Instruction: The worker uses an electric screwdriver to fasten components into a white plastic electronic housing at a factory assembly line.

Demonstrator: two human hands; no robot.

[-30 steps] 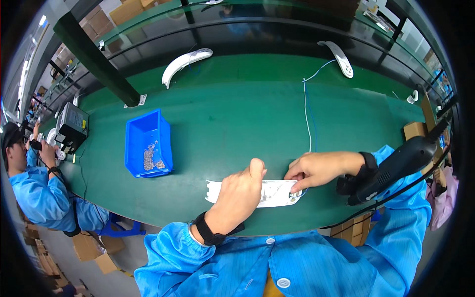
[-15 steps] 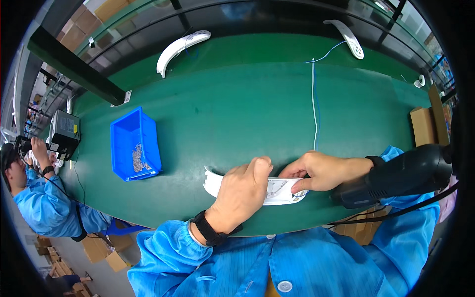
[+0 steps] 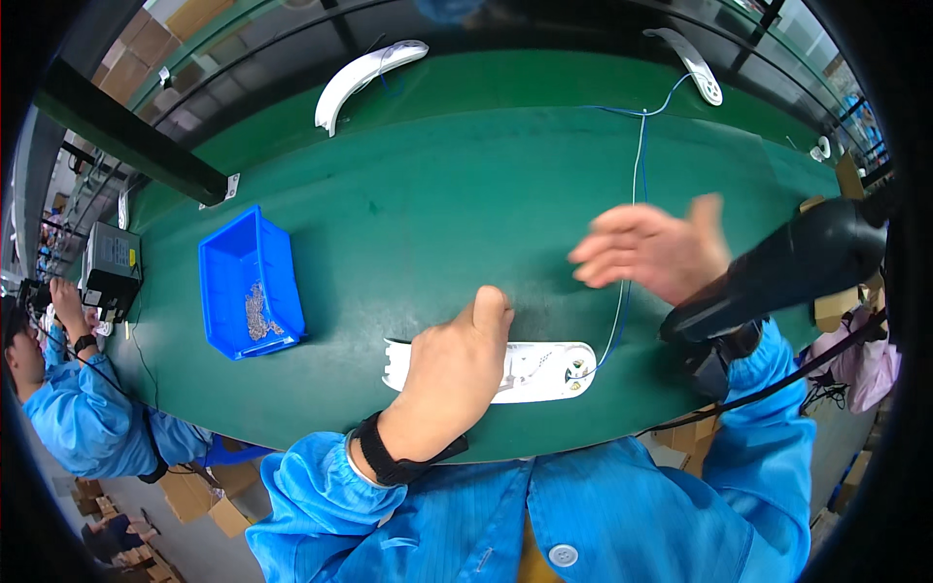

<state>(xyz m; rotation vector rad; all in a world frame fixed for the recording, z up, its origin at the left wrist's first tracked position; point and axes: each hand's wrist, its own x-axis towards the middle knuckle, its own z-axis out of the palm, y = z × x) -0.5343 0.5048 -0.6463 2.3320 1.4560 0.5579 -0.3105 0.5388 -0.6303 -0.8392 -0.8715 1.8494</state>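
Note:
A long white plastic cover (image 3: 546,369) with a rounded right end lies on the green table near the front edge. My left hand (image 3: 452,364) is closed over its left part, thumb side up, and hides the middle of it. Thin white and blue wires (image 3: 616,311) run from the cover's rounded end, where a small green piece (image 3: 577,371) shows, to the far part of the table. My right hand (image 3: 656,248) is in the air above the wires, fingers outstretched, holding nothing, somewhat blurred. A black cylindrical tool (image 3: 777,262) is close by my right wrist.
A blue bin (image 3: 251,291) with small metal pieces stands on the left. Similar white covers lie at the far left (image 3: 367,80) and far right (image 3: 692,68). A dark post (image 3: 131,136) rises at the left. A co-worker (image 3: 73,389) sits beyond a black box (image 3: 112,270).
My right hand has let go of the cover's right end, opened and moved up and to the right. My left hand stays on the cover. The view has shifted slightly.

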